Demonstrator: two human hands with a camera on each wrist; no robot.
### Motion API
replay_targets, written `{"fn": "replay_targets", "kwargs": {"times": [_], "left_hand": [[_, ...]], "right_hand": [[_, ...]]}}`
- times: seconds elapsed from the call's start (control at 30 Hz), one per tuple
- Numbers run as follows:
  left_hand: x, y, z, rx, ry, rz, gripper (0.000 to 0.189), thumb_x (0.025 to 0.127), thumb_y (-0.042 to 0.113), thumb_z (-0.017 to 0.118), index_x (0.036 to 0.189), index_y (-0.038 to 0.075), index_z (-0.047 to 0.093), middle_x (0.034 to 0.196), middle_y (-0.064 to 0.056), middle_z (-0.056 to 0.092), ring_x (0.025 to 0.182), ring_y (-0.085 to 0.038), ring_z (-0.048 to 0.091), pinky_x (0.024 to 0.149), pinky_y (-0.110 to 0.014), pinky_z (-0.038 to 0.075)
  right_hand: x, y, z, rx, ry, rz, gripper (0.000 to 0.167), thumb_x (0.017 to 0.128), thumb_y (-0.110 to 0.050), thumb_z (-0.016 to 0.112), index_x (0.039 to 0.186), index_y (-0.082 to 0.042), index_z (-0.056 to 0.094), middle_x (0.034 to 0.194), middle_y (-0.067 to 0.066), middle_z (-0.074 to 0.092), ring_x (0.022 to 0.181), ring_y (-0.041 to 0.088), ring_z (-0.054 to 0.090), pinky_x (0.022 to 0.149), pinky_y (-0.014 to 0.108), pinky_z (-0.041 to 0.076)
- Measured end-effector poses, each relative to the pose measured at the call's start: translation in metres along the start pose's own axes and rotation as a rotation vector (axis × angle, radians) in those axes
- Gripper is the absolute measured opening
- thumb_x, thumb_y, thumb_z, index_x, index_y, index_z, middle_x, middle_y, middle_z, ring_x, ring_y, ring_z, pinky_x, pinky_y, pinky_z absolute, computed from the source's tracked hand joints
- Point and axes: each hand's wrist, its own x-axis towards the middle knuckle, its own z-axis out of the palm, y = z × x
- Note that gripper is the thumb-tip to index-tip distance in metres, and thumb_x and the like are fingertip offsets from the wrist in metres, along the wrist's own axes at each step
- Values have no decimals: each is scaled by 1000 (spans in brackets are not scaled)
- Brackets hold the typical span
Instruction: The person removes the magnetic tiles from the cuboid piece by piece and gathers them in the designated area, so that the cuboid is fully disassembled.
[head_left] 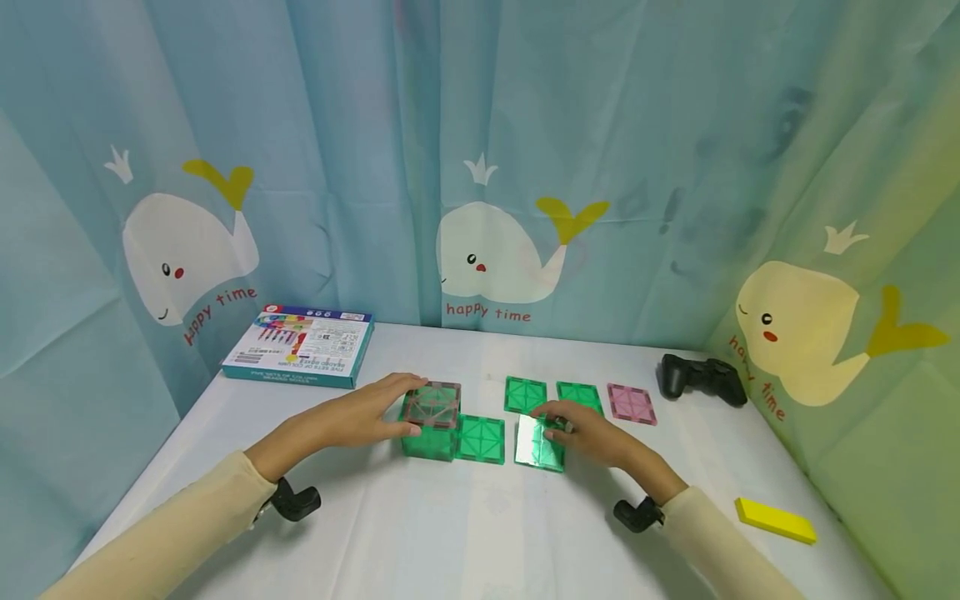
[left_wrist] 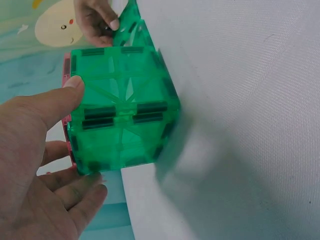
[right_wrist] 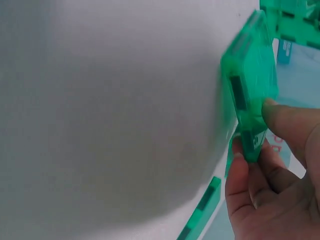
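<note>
1. Head view: A person's two bare hands work over a white table [head_left: 420,542]. The left hand [head_left: 367,414] grips the left side of a green cube of see-through tiles [head_left: 431,443], thumb toward the front; a pink tile [head_left: 432,404] covers its top. A flat green tile [head_left: 482,439] lies against the cube's right side. The right hand [head_left: 588,429] holds another green tile [head_left: 534,450], tilted, just right of that flat one. This is the key relation: cube, flat tile and held tile run left to right, the held tile nearest the right hand. It is square, so no long axis stands out. Behind are two more green tiles, a left one [head_left: 525,394] and a right one [head_left: 579,394], then a loose pink tile [head_left: 632,403] and a black game controller [head_left: 701,379]. A flat box [head_left: 300,346] sits back left; a yellow block [head_left: 776,520], front right.

2. Left wrist view: The thumb rests on a green face close to the pink top, with fingers around the opposite side; the outer fingers bend loosely.

3. Right wrist view: The grip is a pinch, thumb on one face, fingers behind. Whether the held tile's lower edge touches the table, I cannot tell.
</note>
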Motion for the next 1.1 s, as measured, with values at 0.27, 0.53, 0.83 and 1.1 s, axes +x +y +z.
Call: {"fn": "replay_targets", "kwargs": {"times": [0.27, 0.53, 0.83, 1.1], "left_hand": [[1, 1, 0, 2, -2, 0, 79, 103, 47, 68, 163, 8, 36, 167, -15, 36, 155, -35, 36, 122, -57, 36], [0, 0, 0, 5, -4, -9, 80, 102, 50, 68, 164, 12, 35, 168, -9, 35, 156, -30, 35, 123, -53, 36], [2, -1, 0, -5, -10, -15, 80, 102, 49, 69, 165, 11, 35, 169, -13, 34, 157, -33, 33, 124, -56, 34], [3, 0, 0, -15, -23, -32, 80, 103, 46, 69, 165, 11, 34, 170, -15, 32, 157, -36, 31, 124, -59, 34]], "right_hand": [[0, -5, 13, -64, 22, -34, 30, 105, -4, 64, 134, -7, 68, 122, 11, 64, 114, 29, 60, 92, 43, 55], [2, -6, 16, -138, 20, -22, 28, 105, -7, 64, 133, -11, 70, 117, 7, 62, 110, 23, 59, 90, 40, 55], [16, -29, 21, -162, 22, -22, 37, 105, -20, 68, 140, -7, 65, 126, 12, 63, 119, 32, 60, 99, 56, 52], [40, -55, 35, -202, -86, 45, 67, 99, -38, 76, 153, -6, 52, 147, 18, 53, 135, 37, 51, 108, 60, 48]]}}
